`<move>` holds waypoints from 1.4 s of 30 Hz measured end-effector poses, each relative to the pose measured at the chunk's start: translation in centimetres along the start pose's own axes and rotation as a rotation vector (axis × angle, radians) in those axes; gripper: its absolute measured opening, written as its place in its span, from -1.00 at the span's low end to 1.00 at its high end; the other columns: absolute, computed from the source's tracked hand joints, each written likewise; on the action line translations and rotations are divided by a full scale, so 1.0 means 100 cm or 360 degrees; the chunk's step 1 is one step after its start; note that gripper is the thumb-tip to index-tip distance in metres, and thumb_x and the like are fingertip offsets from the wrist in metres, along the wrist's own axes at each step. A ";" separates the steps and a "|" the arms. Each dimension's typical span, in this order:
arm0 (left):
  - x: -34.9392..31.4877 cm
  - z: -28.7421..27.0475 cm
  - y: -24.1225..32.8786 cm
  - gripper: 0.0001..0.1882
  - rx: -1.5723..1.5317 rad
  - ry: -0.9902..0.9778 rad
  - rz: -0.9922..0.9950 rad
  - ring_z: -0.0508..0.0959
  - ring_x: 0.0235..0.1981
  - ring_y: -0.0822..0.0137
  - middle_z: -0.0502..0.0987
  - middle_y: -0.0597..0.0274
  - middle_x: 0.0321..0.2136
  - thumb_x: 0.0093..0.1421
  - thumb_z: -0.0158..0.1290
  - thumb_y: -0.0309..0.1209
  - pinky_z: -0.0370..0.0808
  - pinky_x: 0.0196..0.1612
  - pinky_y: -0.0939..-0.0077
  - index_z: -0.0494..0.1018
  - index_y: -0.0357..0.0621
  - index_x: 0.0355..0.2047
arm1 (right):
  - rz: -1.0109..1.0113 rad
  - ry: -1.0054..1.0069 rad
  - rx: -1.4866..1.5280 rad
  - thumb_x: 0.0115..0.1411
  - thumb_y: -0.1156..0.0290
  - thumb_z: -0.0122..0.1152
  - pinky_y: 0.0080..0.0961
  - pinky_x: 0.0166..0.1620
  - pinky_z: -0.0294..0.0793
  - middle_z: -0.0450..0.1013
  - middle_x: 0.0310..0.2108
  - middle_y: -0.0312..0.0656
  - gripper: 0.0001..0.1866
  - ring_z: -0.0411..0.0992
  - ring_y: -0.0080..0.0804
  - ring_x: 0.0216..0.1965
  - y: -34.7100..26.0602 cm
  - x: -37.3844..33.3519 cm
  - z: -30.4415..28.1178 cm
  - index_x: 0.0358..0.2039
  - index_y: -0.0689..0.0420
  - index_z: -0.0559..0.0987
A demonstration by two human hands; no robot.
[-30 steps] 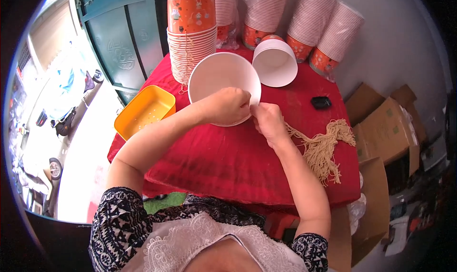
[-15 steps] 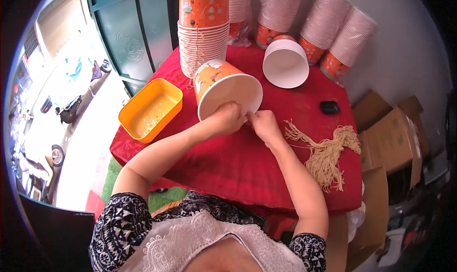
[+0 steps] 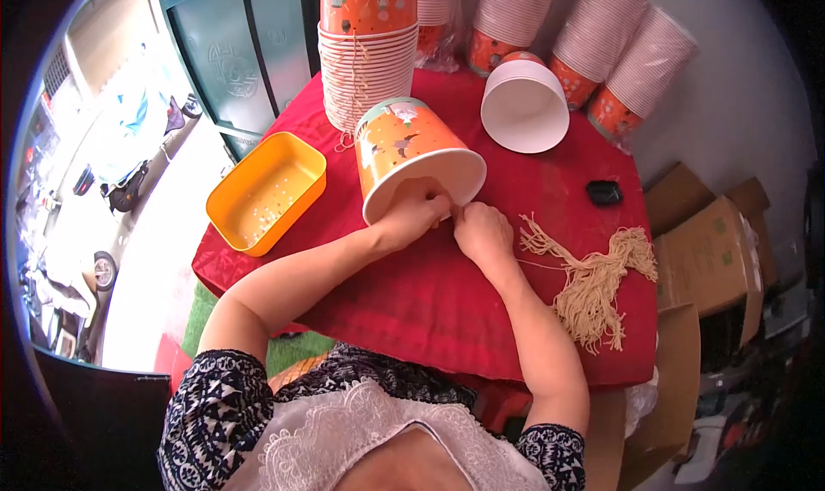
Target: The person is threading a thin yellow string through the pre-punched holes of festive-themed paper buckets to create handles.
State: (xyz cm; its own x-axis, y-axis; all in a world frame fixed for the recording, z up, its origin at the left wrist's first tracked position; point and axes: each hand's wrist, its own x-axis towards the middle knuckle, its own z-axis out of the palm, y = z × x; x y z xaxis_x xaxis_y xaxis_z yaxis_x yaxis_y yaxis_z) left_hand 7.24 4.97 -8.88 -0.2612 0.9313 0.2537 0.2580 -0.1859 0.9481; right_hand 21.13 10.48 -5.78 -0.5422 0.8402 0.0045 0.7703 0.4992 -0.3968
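An orange patterned paper bucket (image 3: 411, 139) lies tilted on the red-covered table, its white mouth turned toward me. My left hand (image 3: 416, 216) reaches into the mouth at the lower rim, fingertips pinched together; what they grip is hidden. Just outside the same rim, my right hand (image 3: 483, 233) is closed in a pinch, its fingertips nearly meeting the left ones. One thin strand leads from beneath my right hand to a bundle of beige string (image 3: 597, 289) on the right of the table. The string's end at my fingers is too small to see.
Behind the bucket rises a tall stack of paper buckets (image 3: 365, 79), with string hanging down it. A yellow tray (image 3: 225, 201) with small white bits stands left. Another bucket (image 3: 525, 104) lies on its side, near wrapped stacks and a black object (image 3: 604, 193). Cardboard boxes (image 3: 709, 255) are at right.
The bucket has tipped so its mouth faces lower and more of its patterned side shows. Both hands stay at the rim, drawn slightly to the right. The whole view has shifted a little.
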 end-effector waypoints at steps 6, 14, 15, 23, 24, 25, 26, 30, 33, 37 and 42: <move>-0.001 0.002 0.021 -0.84 -0.0378 -0.0055 -0.0423 0.36 -0.67 0.47 0.42 0.25 -0.65 0.18 -0.03 -0.43 0.27 -0.61 0.59 0.46 -0.27 -0.45 | -0.0083 0.0015 -0.0066 0.16 0.39 0.05 -0.05 -0.19 0.54 0.55 -0.36 0.18 -0.76 0.56 0.13 -0.24 0.004 0.001 0.005 -0.40 0.24 0.65; 0.004 -0.003 0.018 -0.82 0.0137 -0.0166 -0.0469 0.37 -0.70 0.46 0.43 0.24 -0.67 0.19 -0.04 -0.45 0.27 -0.64 0.54 0.45 -0.29 -0.48 | -0.0303 0.0013 -0.0150 0.16 0.40 0.01 -0.02 -0.22 0.52 0.55 -0.40 0.15 -0.76 0.55 0.14 -0.30 0.015 -0.003 0.009 -0.47 0.23 0.62; 0.003 -0.003 0.018 -0.84 0.0123 -0.0194 -0.0443 0.38 -0.70 0.46 0.43 0.25 -0.67 0.18 -0.03 -0.46 0.30 -0.64 0.54 0.46 -0.31 -0.47 | -0.0298 0.0016 -0.0149 0.16 0.40 0.01 -0.02 -0.22 0.52 0.55 -0.40 0.15 -0.76 0.55 0.14 -0.30 0.015 -0.005 0.008 -0.47 0.23 0.62; -0.002 -0.007 0.009 -0.87 0.0144 -0.0337 -0.0291 0.46 -0.61 0.45 0.48 0.21 -0.58 0.17 0.06 -0.51 0.40 -0.59 0.54 0.51 -0.36 -0.34 | -0.0616 0.0439 0.1066 0.19 0.42 0.14 -0.28 -0.51 0.38 0.44 -0.60 0.13 -0.77 0.48 -0.12 -0.60 0.017 -0.001 -0.012 -0.52 0.32 0.52; -0.001 -0.006 0.011 -0.88 0.0137 -0.0341 -0.0321 0.47 -0.59 0.44 0.49 0.20 -0.56 0.17 0.07 -0.51 0.41 -0.58 0.54 0.51 -0.36 -0.34 | -0.0627 0.0487 0.1094 0.20 0.43 0.12 -0.32 -0.51 0.38 0.45 -0.62 0.09 -0.78 0.46 -0.29 -0.62 0.022 0.003 -0.011 -0.49 0.34 0.53; -0.001 -0.005 0.012 -0.88 0.0130 -0.0345 -0.0350 0.47 -0.58 0.44 0.50 0.20 -0.54 0.16 0.09 -0.51 0.41 -0.57 0.54 0.50 -0.37 -0.34 | -0.0622 0.0490 0.1090 0.20 0.43 0.12 -0.32 -0.51 0.38 0.45 -0.62 0.09 -0.78 0.46 -0.29 -0.62 0.025 0.004 -0.009 -0.49 0.34 0.53; -0.001 -0.003 0.011 -0.88 0.0127 -0.0350 -0.0348 0.47 -0.58 0.44 0.50 0.20 -0.54 0.16 0.09 -0.51 0.41 -0.57 0.54 0.50 -0.37 -0.34 | -0.0562 0.0439 0.1131 0.21 0.44 0.11 -0.41 -0.46 0.39 0.46 -0.61 -0.03 -0.79 0.43 -0.42 -0.57 0.027 0.003 -0.008 -0.47 0.34 0.54; -0.002 0.002 0.002 -0.84 0.0271 -0.0224 -0.0048 0.52 -0.54 0.38 0.54 0.14 -0.52 0.15 0.13 -0.48 0.46 -0.49 0.47 0.51 -0.38 -0.33 | -0.0571 0.0308 0.1222 0.23 0.45 0.11 -0.53 -0.41 0.40 0.50 -0.59 -0.18 -0.80 0.41 -0.57 -0.51 0.020 0.000 -0.005 -0.43 0.33 0.57; -0.002 0.003 -0.003 -0.84 0.0339 -0.0140 0.0045 0.55 -0.49 0.33 0.57 0.09 -0.50 0.13 0.15 -0.48 0.48 -0.42 0.43 0.52 -0.37 -0.35 | -0.0737 0.0369 0.1133 0.23 0.48 0.11 -0.53 -0.43 0.41 0.50 -0.59 -0.16 -0.83 0.43 -0.56 -0.52 0.009 -0.010 -0.006 -0.43 0.32 0.56; 0.000 0.002 -0.010 -0.88 0.0256 -0.0113 0.0329 0.57 -0.44 0.32 0.59 0.07 -0.49 0.10 0.13 -0.50 0.49 -0.37 0.40 0.51 -0.35 -0.40 | -0.1377 0.0162 0.0979 0.10 0.55 0.11 -0.45 -0.43 0.47 0.46 -0.61 -0.09 -0.89 0.51 -0.26 -0.54 -0.005 -0.031 -0.020 -0.55 0.26 0.49; 0.000 0.002 -0.005 -0.89 0.0305 -0.0140 0.0086 0.55 -0.45 0.32 0.56 0.08 -0.51 0.09 0.12 -0.51 0.48 -0.39 0.39 0.49 -0.34 -0.40 | -0.1978 0.0303 0.0638 -0.11 0.35 0.29 -0.34 -0.54 0.39 0.40 -0.64 -0.17 -0.81 0.42 -0.18 -0.61 -0.014 -0.043 -0.017 -0.59 0.14 0.47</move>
State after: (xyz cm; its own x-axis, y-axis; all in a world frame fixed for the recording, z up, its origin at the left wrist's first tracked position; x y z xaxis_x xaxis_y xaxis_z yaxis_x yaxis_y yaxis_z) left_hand 7.25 5.14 -9.43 -0.1622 0.9470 0.2774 0.4435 -0.1812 0.8778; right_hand 22.94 6.50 -3.66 -0.7304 -0.0968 0.6761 -0.3736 0.8853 -0.2769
